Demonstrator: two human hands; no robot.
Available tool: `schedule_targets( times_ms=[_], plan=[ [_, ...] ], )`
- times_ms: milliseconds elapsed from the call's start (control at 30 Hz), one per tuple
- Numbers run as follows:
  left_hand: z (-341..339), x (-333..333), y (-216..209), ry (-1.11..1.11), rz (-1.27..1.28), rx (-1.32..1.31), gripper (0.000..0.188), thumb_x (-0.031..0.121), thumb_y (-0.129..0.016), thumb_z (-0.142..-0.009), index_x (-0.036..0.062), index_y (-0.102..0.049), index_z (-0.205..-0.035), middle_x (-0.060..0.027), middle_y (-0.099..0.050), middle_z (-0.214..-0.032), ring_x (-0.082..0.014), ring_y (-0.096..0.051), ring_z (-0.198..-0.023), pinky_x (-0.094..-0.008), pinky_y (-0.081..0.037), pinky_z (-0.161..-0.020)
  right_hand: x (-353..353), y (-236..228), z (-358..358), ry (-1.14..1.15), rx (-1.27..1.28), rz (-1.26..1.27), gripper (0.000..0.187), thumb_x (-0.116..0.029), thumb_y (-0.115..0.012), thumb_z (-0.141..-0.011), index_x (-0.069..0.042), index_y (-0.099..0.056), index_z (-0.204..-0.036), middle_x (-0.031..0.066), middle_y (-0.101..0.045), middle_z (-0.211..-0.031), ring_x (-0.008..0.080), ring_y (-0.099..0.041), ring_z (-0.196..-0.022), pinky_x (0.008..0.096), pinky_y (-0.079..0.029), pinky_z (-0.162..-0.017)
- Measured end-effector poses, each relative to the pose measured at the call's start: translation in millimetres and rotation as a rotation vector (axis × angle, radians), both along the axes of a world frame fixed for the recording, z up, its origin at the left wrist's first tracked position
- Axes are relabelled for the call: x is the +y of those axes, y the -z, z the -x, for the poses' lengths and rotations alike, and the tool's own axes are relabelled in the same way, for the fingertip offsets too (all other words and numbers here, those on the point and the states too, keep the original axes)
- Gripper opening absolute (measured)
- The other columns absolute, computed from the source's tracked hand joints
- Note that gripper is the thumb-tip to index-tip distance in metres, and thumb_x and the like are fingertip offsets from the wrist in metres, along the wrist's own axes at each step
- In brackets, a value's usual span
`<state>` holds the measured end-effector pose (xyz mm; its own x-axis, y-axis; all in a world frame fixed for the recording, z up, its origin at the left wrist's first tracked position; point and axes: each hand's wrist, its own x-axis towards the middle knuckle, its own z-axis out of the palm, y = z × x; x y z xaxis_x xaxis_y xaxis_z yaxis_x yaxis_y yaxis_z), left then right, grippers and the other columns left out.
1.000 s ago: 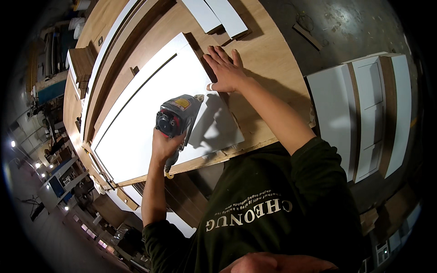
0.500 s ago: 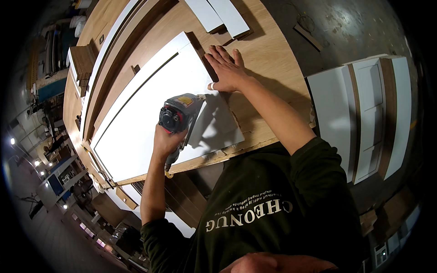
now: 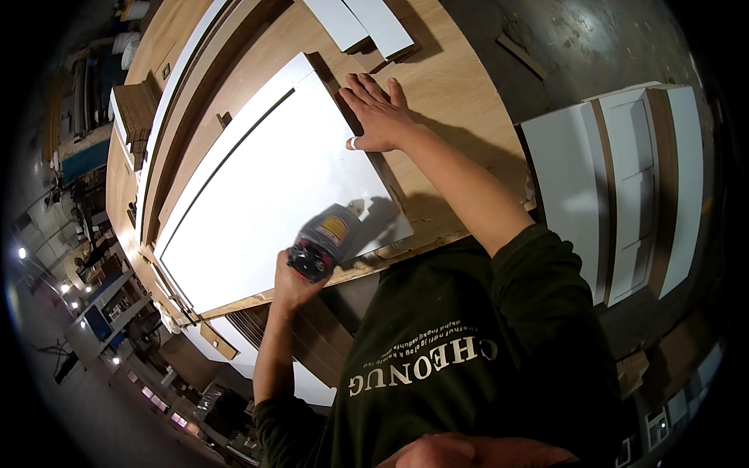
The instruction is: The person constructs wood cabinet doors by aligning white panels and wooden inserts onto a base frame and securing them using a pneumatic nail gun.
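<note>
1. Two bare hands show on my feed; the left hand (image 3: 295, 282) is wrapped around a grey tool (image 3: 331, 230).
2. I see the tool's nose over the white panel (image 3: 257, 179), near its close right corner; I cannot tell whether they touch.
3. Fingers spread, the right hand (image 3: 378, 121) grips nothing, its thumb at the panel's right edge.
4. The panel lies on a wooden bench (image 3: 468, 109), near white strips (image 3: 390, 23).

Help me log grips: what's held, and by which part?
The left hand grips the grey power tool, apparently by its hidden handle; the spread right hand grips nothing.
</note>
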<state>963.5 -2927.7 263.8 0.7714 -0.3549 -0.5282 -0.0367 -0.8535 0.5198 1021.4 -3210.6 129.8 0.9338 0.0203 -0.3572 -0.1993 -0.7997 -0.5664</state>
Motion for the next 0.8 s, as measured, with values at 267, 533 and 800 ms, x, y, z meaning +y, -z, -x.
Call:
schedule_targets(
  times_ms=[267,533,800],
  plan=[
    [20,4,-1,0.337,-0.159,0.005,0.041,0.020,-0.077,-0.065,0.0019,-0.064,-0.099,-0.0135,-0.068,-0.091,-0.0271,-0.064,-0.085,-0.0352,-0.049,-0.081,1,-1,0,-0.008,0.017,0.019,0.103,-0.053,-0.063,-0.073,-0.014,-0.009,-0.152,0.0053,0.001,-0.159,0.0190,0.007,-0.146,0.0534,0.006,-0.114],
    [26,15,11,0.209,-0.080,0.082,0.037,0.027,-0.077,-0.062,0.0058,-0.067,-0.091,-0.0176,-0.067,-0.086,-0.0385,-0.059,-0.083,-0.0429,-0.047,-0.079,2,1,-1,0.006,-0.021,0.017,0.102,-0.053,-0.064,-0.072,-0.013,-0.013,-0.151,0.0063,-0.002,-0.159,0.0200,0.005,-0.146,0.0542,0.004,-0.114],
    [23,-1,3,0.237,-0.019,-0.002,0.031,0.026,-0.076,-0.063,0.0051,-0.067,-0.084,-0.0171,-0.066,-0.077,-0.0389,-0.061,-0.074,-0.0432,-0.049,-0.071,1,2,0,0.009,-0.021,0.005,0.102,-0.053,-0.064,-0.072,-0.012,-0.014,-0.151,0.0072,-0.002,-0.159,0.0207,0.004,-0.146,0.0550,0.003,-0.113]
  ],
)
